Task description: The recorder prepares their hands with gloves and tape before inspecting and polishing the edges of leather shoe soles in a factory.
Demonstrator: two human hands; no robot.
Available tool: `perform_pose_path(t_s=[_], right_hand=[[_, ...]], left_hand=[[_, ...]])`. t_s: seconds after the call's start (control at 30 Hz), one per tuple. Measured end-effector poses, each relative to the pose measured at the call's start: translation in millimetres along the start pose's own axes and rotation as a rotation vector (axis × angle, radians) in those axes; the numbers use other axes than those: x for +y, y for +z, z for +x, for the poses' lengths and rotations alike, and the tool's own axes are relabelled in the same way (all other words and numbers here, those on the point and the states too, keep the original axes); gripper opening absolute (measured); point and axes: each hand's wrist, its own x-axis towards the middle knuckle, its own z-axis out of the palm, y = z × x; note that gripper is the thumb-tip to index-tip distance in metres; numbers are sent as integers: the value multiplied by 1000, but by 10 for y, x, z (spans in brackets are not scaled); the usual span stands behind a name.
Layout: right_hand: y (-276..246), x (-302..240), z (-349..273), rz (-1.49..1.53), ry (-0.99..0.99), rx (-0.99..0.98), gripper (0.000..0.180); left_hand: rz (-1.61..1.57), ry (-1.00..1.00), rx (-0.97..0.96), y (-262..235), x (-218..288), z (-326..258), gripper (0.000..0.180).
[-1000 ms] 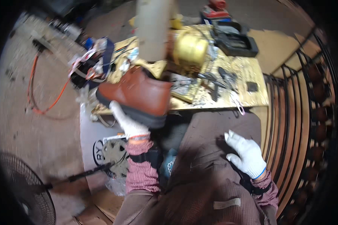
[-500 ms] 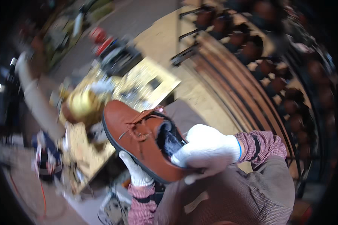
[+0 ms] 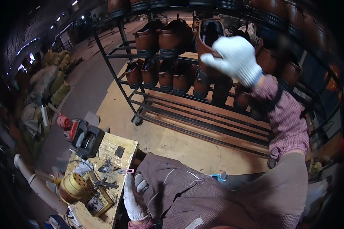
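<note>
My right hand [image 3: 236, 59], in a white knit glove, is closed on a brown leather shoe [image 3: 205, 49] in front of the rack's shelves. The thumb lies across the shoe's side; the other fingers are partly hidden at its dark opening. White-gloved too, my left hand [image 3: 135, 200] is low beside the worktable's edge, one finger stretched and the others loosely curled, with nothing visible in it. Close to that fingertip is a small pink-handled tool [image 3: 125, 171]. Several brown shoes [image 3: 166, 74] stand in rows on the black metal rack [image 3: 172, 102].
The worktable [image 3: 120, 147] at left bears a yellow perforated round device [image 3: 73, 186], a black-and-red machine [image 3: 88, 139] and dark hand tools [image 3: 105, 184]. A beige curved tube [image 3: 40, 187] rises beside it. Stuffed sacks [image 3: 46, 87] lie at far left. Brown cloth [image 3: 202, 194] covers my lap.
The view has turned toward the rack. My left hand has let go of the brown shoe and dropped beside the worktable. My right hand has carried the shoe out to the rack.
</note>
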Motion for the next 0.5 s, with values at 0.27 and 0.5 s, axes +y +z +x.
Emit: perform_pose_path(t_s=[0.27,0.5], right_hand=[[466,945,-118,-206,182,100,60],[211,112,-467,-405,89,72,46]], left_hand=[[-59,-46,186,-133,34,-218,83],[-157,-66,104,-111,-149,-320,86]])
